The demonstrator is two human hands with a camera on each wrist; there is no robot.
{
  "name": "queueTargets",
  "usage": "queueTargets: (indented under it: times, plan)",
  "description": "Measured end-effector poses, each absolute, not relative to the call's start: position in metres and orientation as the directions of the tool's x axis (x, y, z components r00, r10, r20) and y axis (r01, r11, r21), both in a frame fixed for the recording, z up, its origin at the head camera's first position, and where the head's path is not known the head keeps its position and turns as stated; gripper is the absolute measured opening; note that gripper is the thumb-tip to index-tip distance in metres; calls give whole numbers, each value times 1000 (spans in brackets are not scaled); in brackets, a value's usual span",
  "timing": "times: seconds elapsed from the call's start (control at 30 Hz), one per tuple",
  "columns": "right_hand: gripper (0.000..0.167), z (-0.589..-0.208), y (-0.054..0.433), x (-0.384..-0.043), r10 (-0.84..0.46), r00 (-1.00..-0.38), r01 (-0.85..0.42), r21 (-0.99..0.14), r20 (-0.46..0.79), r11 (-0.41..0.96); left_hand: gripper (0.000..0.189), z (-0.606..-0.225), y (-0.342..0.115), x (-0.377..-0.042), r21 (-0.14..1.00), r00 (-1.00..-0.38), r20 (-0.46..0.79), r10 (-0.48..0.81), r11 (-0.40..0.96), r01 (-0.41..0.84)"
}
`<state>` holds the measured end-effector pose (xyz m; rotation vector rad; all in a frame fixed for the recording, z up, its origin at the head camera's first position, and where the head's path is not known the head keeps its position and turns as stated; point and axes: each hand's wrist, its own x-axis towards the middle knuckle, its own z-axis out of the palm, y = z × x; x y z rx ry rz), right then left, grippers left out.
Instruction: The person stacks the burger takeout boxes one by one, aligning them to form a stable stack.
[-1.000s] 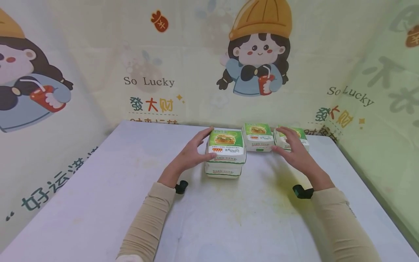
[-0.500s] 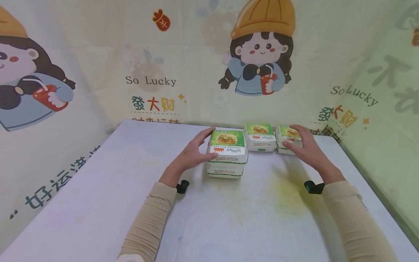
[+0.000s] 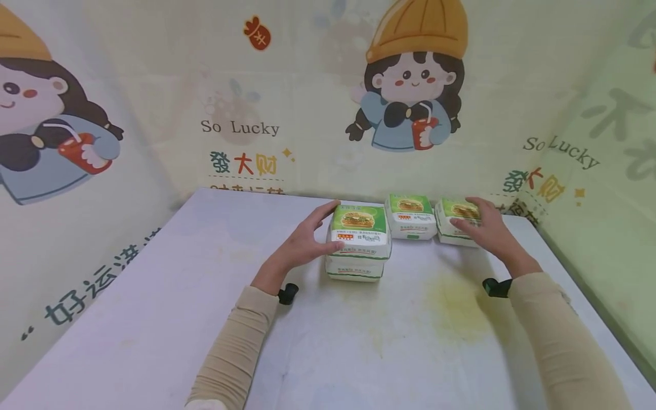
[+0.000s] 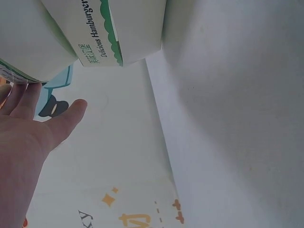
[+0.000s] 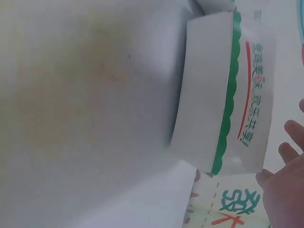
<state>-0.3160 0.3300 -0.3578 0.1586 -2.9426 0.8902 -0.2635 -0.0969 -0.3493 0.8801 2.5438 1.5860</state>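
Observation:
Two white-and-green paper hamburger boxes are stacked on the table, an upper box [image 3: 359,228] over a lower box [image 3: 355,269]. My left hand [image 3: 302,242] is at the left side of the upper box, thumb near its front corner and fingers spread apart. In the left wrist view the fingertips [image 4: 29,92] meet the edge of the upper box [image 4: 28,38]. Behind to the right stands a middle box [image 3: 411,219], with a right box [image 3: 458,219] beside it. My right hand [image 3: 484,228] is over the right box's right side, thumb and fingers apart.
The boxes stand near the back of a white table [image 3: 318,341], which carries a yellowish stain [image 3: 456,307]. A printed cloth backdrop [image 3: 307,85] rises behind and along both sides. Each wrist wears a small black camera [image 3: 496,287].
My right hand has moved right, from the gap between the two rear boxes to the right box's right side. My left hand stays at the stack. The view has shifted slightly.

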Motion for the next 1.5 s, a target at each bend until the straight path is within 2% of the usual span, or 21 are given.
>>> queueTargets:
  times: [0.4,0.63,0.83,1.17,1.5]
  plan:
    - [101,-361,359,-330,-2,-1000,3,-478,-10,878,86,-362,-97,-273,818,-839,294,459,333,469]
    - [104,-360,360,-337,-14,-998,9,-401,-53,916,87,-363,-97,-272,811,-832,311,459,329,484]
    - [107,-360,358,-337,-22,-995,20,-412,-98,911,86,-364,-97,-272,813,-835,308,457,330,480]
    - [104,-379,357,-332,-58,-998,-37,-562,-20,827,86,-364,-101,-273,811,-837,309,451,335,480]
    - [93,-385,354,-302,-104,-990,-140,-556,95,819,86,-365,-102,-273,814,-838,305,453,332,476]
